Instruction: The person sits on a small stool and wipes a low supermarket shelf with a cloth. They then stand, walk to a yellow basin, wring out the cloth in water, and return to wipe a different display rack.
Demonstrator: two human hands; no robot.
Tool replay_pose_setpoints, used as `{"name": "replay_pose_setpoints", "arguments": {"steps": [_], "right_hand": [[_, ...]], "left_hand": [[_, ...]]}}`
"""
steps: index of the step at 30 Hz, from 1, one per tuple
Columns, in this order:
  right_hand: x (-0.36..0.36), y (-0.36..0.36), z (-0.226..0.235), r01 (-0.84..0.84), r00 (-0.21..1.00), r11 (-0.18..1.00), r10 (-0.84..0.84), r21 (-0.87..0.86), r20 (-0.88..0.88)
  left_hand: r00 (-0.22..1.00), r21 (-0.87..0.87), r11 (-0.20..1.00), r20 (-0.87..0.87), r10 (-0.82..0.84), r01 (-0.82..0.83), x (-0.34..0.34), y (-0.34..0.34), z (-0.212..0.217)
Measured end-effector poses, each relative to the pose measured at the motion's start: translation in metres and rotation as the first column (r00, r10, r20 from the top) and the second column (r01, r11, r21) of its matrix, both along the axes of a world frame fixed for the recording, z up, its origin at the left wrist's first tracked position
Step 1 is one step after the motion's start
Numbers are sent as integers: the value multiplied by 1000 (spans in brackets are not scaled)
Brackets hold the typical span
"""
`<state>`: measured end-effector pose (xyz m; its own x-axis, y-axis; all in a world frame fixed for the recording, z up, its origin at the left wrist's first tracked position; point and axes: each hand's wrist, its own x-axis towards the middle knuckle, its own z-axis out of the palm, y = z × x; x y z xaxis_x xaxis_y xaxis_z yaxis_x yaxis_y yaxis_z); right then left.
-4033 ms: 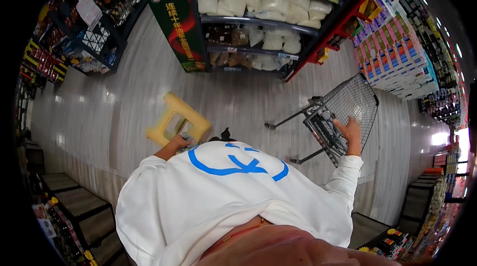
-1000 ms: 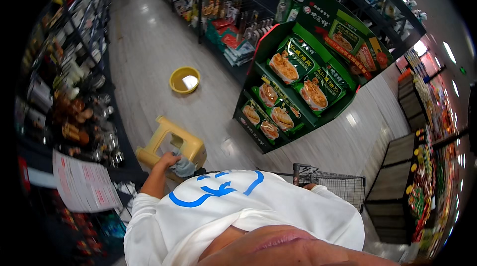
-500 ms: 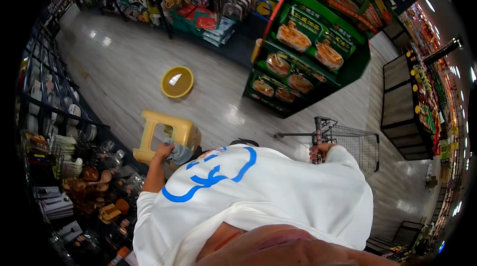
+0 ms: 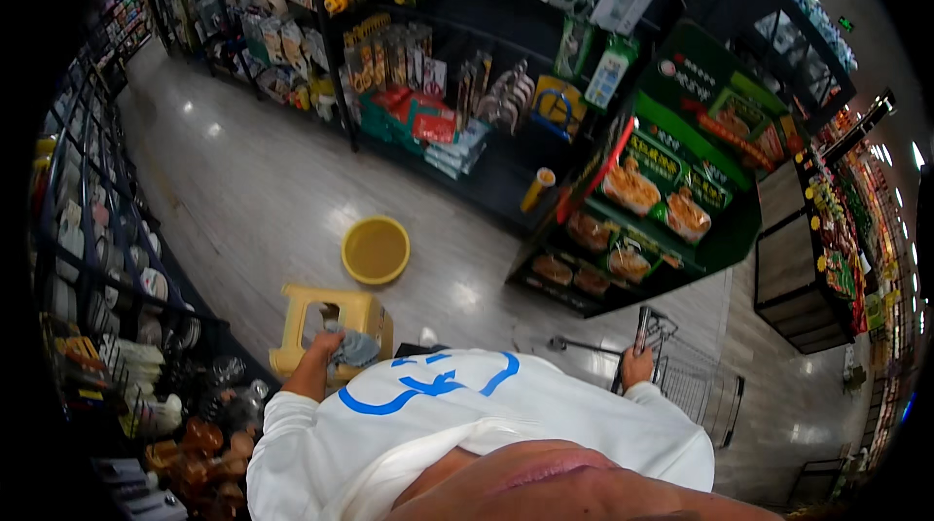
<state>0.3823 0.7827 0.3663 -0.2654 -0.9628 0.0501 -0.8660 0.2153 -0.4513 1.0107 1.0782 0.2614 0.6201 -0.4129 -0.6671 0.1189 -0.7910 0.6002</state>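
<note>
My left hand [image 4: 324,348] is closed on a crumpled grey-blue cloth [image 4: 356,350], right against a yellow plastic stool [image 4: 374,317]. Whether those fingers also grip the stool is hidden. A round yellow basin [image 4: 376,251] rests on the floor just beyond the stool, with what looks like murky liquid inside. On the right, my right hand [image 4: 638,366] wraps round the handle [image 4: 643,324] of a grey wire shopping cart [image 4: 696,380].
Shelves of kitchenware [image 4: 146,278] run along the left side. Ahead stands a dark shelf [image 4: 457,171] with hanging packets and tools. A green food display [image 4: 632,239] juts out at the right, with a wooden-sided produce stand [image 4: 803,278] beyond it.
The basin and the shelves ahead are now closer to me. The stool and cart stay beside my hands, and both hands keep their holds.
</note>
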Motion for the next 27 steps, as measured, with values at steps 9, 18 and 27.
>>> {"name": "replay_pose_setpoints", "arguments": {"steps": [9,18,27], "right_hand": [[85,-40,-15,120,982,991,-111,51,-150],[192,-37,-38,130,986,992,-129,0,-108],[304,16,-17,295,944,948,-268,124,-193]], "left_hand": [[987,19,990,-81,140,-139,183,-33,-72],[1000,71,997,17,-23,22,355,-42,-93],[993,103,988,6,-117,116,433,-140,13]]}}
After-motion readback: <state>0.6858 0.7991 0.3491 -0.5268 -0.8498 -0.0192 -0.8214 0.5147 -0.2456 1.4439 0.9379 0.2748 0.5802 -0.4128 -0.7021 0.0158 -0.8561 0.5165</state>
